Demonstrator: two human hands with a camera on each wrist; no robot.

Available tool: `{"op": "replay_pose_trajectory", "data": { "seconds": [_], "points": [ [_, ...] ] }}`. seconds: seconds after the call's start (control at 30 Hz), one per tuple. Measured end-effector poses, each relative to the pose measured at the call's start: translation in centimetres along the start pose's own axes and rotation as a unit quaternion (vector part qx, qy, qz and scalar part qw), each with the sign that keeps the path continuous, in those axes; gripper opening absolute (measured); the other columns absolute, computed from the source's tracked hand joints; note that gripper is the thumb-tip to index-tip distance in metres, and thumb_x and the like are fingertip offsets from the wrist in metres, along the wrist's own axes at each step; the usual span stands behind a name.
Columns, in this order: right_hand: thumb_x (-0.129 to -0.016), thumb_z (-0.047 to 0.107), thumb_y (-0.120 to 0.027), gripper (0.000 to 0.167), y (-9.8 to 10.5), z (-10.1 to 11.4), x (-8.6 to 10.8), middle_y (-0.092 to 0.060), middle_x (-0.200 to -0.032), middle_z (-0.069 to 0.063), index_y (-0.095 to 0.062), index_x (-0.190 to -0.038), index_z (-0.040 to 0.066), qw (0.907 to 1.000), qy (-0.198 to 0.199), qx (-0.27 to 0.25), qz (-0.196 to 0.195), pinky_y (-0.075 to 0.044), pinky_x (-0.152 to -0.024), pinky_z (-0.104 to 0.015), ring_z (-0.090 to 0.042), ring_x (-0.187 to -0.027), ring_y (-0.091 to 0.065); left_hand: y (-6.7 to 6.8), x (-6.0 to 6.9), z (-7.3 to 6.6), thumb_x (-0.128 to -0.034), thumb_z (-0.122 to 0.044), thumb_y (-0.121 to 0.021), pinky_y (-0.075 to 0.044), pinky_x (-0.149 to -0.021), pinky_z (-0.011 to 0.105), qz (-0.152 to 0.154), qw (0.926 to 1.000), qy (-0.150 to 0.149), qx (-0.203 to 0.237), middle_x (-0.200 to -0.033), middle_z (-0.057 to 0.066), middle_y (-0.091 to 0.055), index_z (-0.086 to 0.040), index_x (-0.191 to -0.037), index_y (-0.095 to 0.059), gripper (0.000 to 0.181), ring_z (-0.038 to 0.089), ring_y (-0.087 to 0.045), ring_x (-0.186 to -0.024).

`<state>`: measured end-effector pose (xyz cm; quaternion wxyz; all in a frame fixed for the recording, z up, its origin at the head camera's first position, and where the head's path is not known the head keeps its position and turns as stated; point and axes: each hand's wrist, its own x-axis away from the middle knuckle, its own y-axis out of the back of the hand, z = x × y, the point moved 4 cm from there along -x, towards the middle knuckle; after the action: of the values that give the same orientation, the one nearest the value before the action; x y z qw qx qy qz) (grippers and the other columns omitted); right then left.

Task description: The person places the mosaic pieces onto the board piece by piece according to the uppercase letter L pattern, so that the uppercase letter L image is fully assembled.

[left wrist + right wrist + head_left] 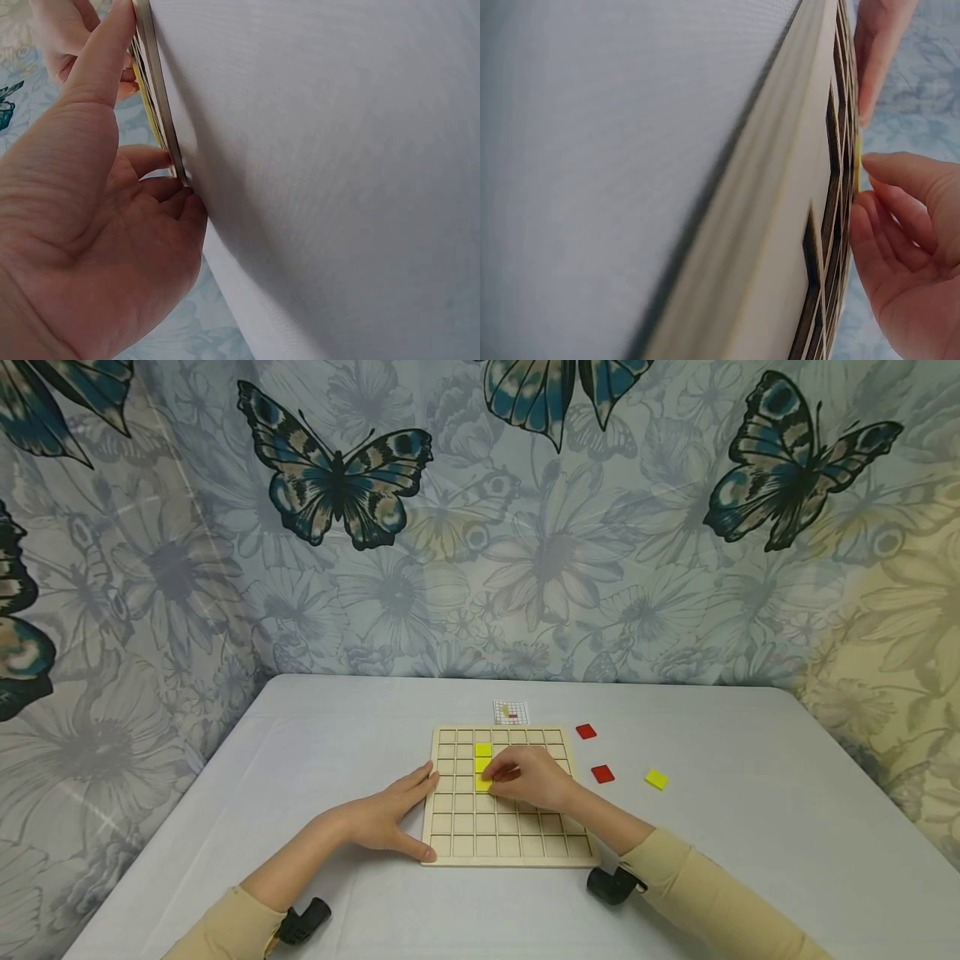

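A wooden grid board [517, 852] lies on the table. Yellow squares [483, 749] stand in one of its columns. The right hand [536, 779] has its thumb and fingertips at the lowest yellow square [482, 785], partly covering it; in the right wrist view the same hand [915, 240] pinches at a thin yellow edge [858, 161] on the board. Spread along the board's left side, the left hand [378, 818] touches the edge with its thumb and fingertips. In the left wrist view this hand [97, 202] has its thumb straight against the rim [161, 90].
Two red squares [586, 731] [602, 773] and a loose yellow square [656, 778] lie right of the board. Behind it is a small card [511, 712] with a printed grid. A butterfly-patterned cloth [450, 610] hangs behind the white table [360, 710].
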<state>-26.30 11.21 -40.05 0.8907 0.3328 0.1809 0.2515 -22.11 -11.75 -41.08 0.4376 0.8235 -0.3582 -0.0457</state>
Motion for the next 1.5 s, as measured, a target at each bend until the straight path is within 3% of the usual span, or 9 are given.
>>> {"op": "replay_pose_trajectory", "data": {
  "seconds": [0.37,0.73,1.2,1.5],
  "points": [
    [-0.084,0.015,-0.077,0.017,1.4,-1.1,1.3,-0.070,-0.098,0.004,-0.074,-0.101,0.014,0.9951,-0.086,-0.044,-0.021,-0.053,-0.081,-0.029,-0.012,-0.088,-0.064,0.0,0.0,-0.1,-0.0757,-0.049,-0.081,-0.017,-0.116,0.049,-0.003,1.0000,0.003,-0.006,-0.163,0.013,0.001,-0.004,-0.156,-0.016,0.113,0.030,-0.002,-0.148],
    [-0.089,0.017,-0.072,0.022,4.5,-1.8,3.7,-0.069,-0.105,-0.002,-0.072,-0.109,0.009,0.9917,-0.111,-0.034,-0.053,-0.052,-0.083,-0.034,-0.016,-0.093,-0.063,0.0,0.0,0.0,-0.0761,-0.050,-0.080,-0.016,-0.116,0.049,0.000,1.0000,-0.001,-0.008,-0.163,0.014,0.002,-0.003,-0.156,-0.015,0.114,0.030,-0.002,-0.148],
    [-0.090,0.023,-0.072,0.030,9.3,-4.4,8.8,-0.069,-0.110,-0.003,-0.069,-0.117,0.012,0.9804,-0.167,0.008,-0.105,-0.052,-0.079,-0.034,-0.021,-0.098,-0.064,0.0,0.1,-0.1,-0.0769,-0.049,-0.080,-0.016,-0.116,0.049,0.002,1.0000,-0.003,-0.002,-0.163,0.014,0.002,-0.003,-0.156,-0.014,0.113,0.030,-0.001,-0.148],
    [-0.092,0.025,-0.070,0.033,11.5,-6.2,11.6,-0.067,-0.116,-0.007,-0.067,-0.120,0.010,0.9703,-0.192,0.063,-0.133,-0.052,-0.082,-0.037,-0.027,-0.104,-0.061,0.1,0.1,-0.2,-0.0767,-0.049,-0.080,-0.016,-0.116,0.049,0.001,1.0000,0.001,0.001,-0.163,0.013,0.002,-0.004,-0.156,-0.015,0.112,0.030,-0.001,-0.148]
  ]
}}
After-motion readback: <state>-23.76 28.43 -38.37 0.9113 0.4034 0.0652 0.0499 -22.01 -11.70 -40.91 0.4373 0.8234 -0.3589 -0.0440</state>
